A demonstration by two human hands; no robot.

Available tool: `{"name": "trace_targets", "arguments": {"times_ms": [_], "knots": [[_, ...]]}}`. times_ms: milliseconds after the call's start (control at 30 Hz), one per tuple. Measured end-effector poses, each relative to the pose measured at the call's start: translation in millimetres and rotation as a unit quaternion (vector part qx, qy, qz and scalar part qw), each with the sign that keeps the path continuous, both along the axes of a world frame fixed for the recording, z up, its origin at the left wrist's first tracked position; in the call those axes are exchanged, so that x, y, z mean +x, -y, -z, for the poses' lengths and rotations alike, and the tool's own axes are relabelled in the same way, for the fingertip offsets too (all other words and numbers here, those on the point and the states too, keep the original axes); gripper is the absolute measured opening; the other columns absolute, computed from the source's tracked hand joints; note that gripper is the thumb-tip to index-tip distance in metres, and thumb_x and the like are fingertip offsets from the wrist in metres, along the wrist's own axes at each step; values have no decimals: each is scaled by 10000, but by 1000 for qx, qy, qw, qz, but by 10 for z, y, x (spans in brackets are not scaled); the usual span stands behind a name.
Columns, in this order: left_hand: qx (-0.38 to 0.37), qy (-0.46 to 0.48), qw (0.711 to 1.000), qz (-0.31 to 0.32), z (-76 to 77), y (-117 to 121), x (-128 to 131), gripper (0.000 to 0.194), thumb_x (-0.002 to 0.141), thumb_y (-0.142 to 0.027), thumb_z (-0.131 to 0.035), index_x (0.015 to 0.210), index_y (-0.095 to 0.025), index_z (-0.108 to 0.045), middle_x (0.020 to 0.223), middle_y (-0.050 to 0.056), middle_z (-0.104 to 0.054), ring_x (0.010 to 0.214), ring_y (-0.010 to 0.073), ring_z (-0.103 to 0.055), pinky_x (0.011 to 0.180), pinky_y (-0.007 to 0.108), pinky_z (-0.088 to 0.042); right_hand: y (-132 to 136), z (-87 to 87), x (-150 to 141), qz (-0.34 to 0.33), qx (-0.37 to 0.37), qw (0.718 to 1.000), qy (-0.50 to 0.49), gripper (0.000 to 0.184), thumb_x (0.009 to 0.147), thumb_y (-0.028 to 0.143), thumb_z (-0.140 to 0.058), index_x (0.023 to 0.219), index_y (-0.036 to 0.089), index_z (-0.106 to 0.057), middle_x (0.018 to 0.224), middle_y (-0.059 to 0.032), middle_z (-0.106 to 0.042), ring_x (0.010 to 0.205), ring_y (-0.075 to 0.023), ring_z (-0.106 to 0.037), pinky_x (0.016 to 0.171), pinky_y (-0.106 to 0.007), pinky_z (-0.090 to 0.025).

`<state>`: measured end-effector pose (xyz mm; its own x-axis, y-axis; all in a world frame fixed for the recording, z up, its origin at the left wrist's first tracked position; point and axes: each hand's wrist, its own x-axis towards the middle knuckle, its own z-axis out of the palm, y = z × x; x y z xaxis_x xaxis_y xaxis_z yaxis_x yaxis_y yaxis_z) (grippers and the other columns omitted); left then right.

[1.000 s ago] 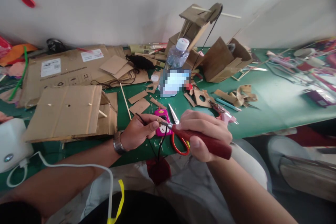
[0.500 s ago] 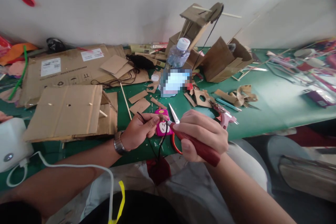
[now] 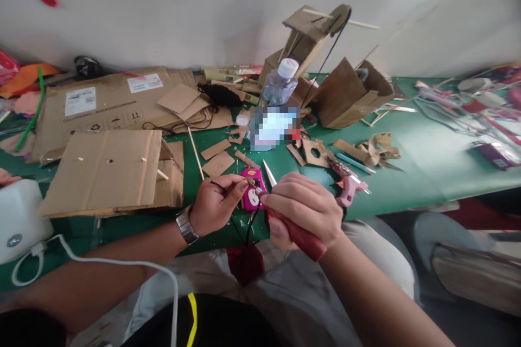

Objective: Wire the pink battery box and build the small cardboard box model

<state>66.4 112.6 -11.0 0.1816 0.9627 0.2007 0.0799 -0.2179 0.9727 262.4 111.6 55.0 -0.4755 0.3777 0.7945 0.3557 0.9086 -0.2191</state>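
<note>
- Small brown piece point(image 3: 249, 180), perhaps cardboard, is held above the table point(image 3: 427, 157), near the middle of its near edge.
- The left hand point(image 3: 217, 200) pinches it between thumb and forefinger; the right hand point(image 3: 303, 206) has its fingers wrapped around a red-handled tool point(image 3: 301, 234), metal tip at the piece.
- Black cord point(image 3: 251, 225) hangs below the hands, past the table's near edge; where it joins anything, I cannot tell.
- The step in hand seems to be working the tip into or against the piece. The next move likely calls for a steady pinch and controlled pressure, with the tip kept clear of the left fingertips.
- Toward the table's far edge, a clear bottle point(image 3: 279, 89) stands upright, white-capped; its contents are unclear.
- Right of it, an open-topped cardboard box point(image 3: 340, 97) holds something greyish point(image 3: 360, 72).
- Near the table's left front edge, an open-sided cardboard structure point(image 3: 108, 173) has a thin stick point(image 3: 162, 174) protruding; its interior is too dim to read.
</note>
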Motion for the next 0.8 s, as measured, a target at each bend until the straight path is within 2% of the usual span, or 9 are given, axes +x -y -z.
{"name": "trace_targets", "arguments": {"times_ms": [200,567,800], "knots": [[5,-7,1000,-9,-4,0,-2,312,1008,-402,-656,927,-141,-807,752,50,-765,641,135,-625,609,225,-482,-14,23,-11,-5,9,1000,-4,154,887,208,-606,1006,170,-696,763,-64,-665,621,-187,-620,568,-344,-570],[16,-16,1000,-13,33,21,-16,289,1022,-380,-651,991,-150,-823,745,22,-751,638,115,-616,598,209,-460,-5,88,-55,13,-32,999,-42,147,922,210,-593,1001,176,-712,782,-65,-667,628,-182,-603,568,-339,-547],[-17,15,1000,-8,89,-12,-19,313,1007,-438,-671,1002,-166,-827,781,29,-749,673,125,-607,630,233,-465,23,78,-38,28,-56,998,-32,146,951,225,-593,1032,185,-708,813,-72,-691,669,-188,-633,587,-338,-554]]}}
